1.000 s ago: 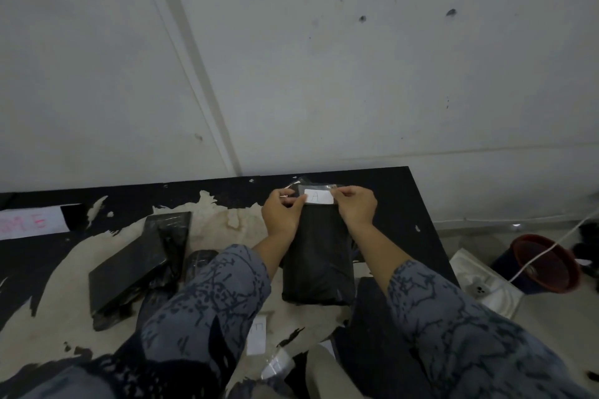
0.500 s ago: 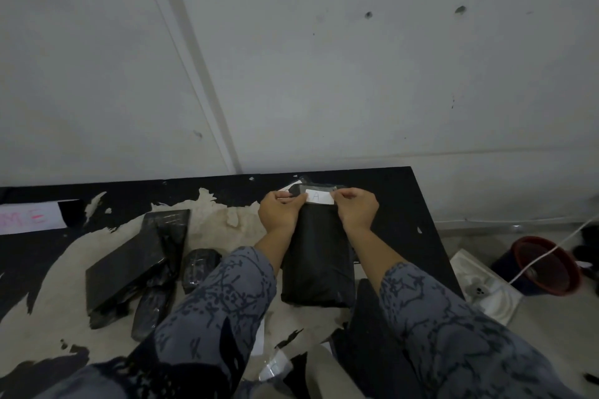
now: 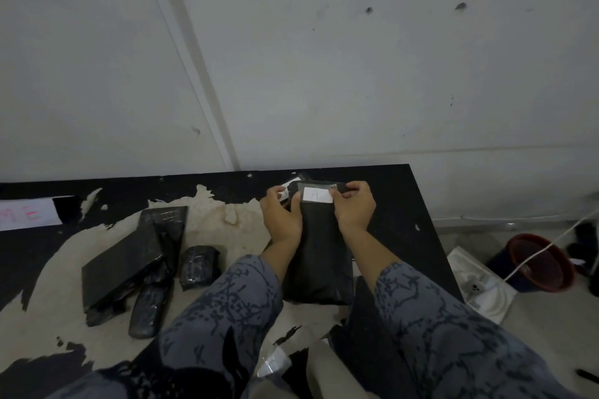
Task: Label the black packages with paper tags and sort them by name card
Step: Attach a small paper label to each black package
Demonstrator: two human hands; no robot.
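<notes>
**Tag "A" held at top of package**

Lying flat on the table (image 3: 389, 204): one long black package (image 3: 319, 249), far end toward the wall (image 3: 324, 58), near end toward the body. White tag (image 3: 317, 195) with a handwritten "A" across the package's far end, under a clear strip.

Left hand (image 3: 281, 217) at the package's left edge, fingers curled round the far left corner, gripping it; thumb alongside the tag's left end. Right hand (image 3: 355, 207) at the package's right edge, fingers curled, thumb and fingertips pinching the tag's right end against the package. Patterned grey sleeves (image 3: 227, 308) on both forearms, either side of the package.

Just behind the left hand, beyond the package's far left corner: a sliver of another white slip (image 3: 285, 193), mostly hidden, writing unreadable.

Well left of the package, on the worn pale patch of the table: a flat black parcel (image 3: 129, 253), tilted, with a small wrapped bundle (image 3: 198, 267) beside it and a long narrow wrapped piece (image 3: 147, 311) nearer the body. Far left of the package, against the wall: a white card (image 3: 27, 214) with pink letters, "M E" readable, left part cut off by the frame.

Near side of the package, by the table's front edge: a scrap of clear plastic (image 3: 272, 363).

Right of the package, down on the floor past the table's edge: a red tub (image 3: 538, 264), a white cord (image 3: 551, 241) across it, a white slab (image 3: 483, 288) with a socket.
</notes>
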